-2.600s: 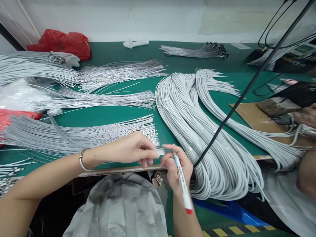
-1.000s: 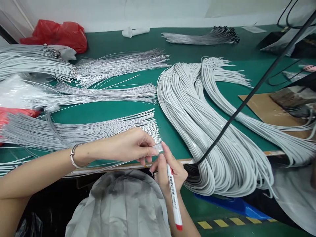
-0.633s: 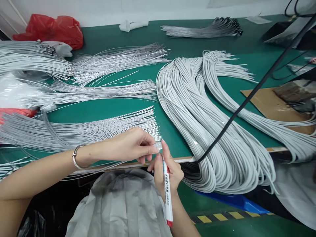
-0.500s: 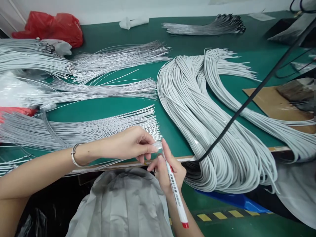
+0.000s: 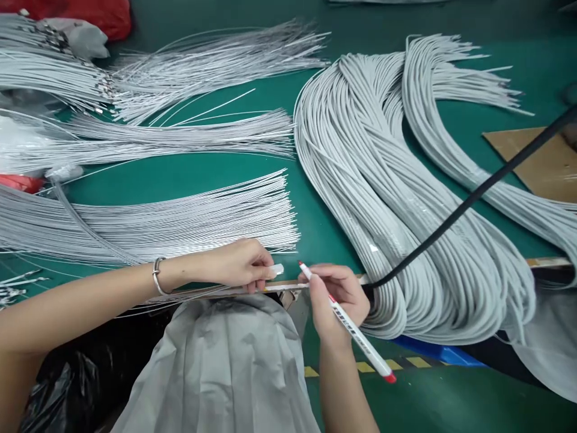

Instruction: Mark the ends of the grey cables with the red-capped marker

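My left hand is closed, with a small translucent white plastic piece pinched between thumb and fingertips at the table's front edge. Its exact kind is too small to tell. My right hand grips a white marker pen with printed lettering and a red end; its red tip points up and left, a short gap from the plastic piece. Just beyond my left hand lies a fanned bundle of thin grey wires, their cut ends facing right.
Thick looped bundles of light grey cable hang over the table edge at right, crossed by a black cord. More thin wire bundles lie farther back on the green table. A cardboard sheet is at far right.
My right hand has moved right, taking the marker's tip away from the white piece. My left hand has shifted slightly left with the piece. The view has tilted down.
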The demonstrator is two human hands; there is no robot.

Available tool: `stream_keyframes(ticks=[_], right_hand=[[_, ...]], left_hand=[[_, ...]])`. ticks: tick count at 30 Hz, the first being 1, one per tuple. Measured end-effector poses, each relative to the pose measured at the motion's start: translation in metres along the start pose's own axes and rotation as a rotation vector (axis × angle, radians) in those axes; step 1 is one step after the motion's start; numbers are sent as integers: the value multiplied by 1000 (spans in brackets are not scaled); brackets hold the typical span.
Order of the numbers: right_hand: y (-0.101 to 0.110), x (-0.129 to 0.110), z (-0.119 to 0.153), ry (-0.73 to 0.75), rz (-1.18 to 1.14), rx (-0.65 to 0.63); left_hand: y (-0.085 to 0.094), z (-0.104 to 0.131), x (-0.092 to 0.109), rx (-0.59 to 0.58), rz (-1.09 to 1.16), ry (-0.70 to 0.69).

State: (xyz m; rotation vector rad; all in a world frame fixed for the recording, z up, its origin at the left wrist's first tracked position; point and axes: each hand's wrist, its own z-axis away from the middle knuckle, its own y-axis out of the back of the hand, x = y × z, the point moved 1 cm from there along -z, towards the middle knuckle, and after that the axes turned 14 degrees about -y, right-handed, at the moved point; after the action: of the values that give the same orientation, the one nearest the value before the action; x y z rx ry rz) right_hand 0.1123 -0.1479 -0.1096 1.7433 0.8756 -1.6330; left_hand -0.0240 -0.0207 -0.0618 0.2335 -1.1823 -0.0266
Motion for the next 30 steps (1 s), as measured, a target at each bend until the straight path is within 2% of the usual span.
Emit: stream_keyframes(ticks=[2,10,19,30], right_hand=[[-4,0,1,47,70,-25],[-14,0,1,294,241,59],[-9,-2,1,309,301,-41],[-10,-2,2,295,300,-22]], left_hand=[[1,0,0,-5,14,0],[2,-1,2,-23,-5,26],[3,-2,6,-13,-29,43],[2,-1,3,-8,-50,0]])
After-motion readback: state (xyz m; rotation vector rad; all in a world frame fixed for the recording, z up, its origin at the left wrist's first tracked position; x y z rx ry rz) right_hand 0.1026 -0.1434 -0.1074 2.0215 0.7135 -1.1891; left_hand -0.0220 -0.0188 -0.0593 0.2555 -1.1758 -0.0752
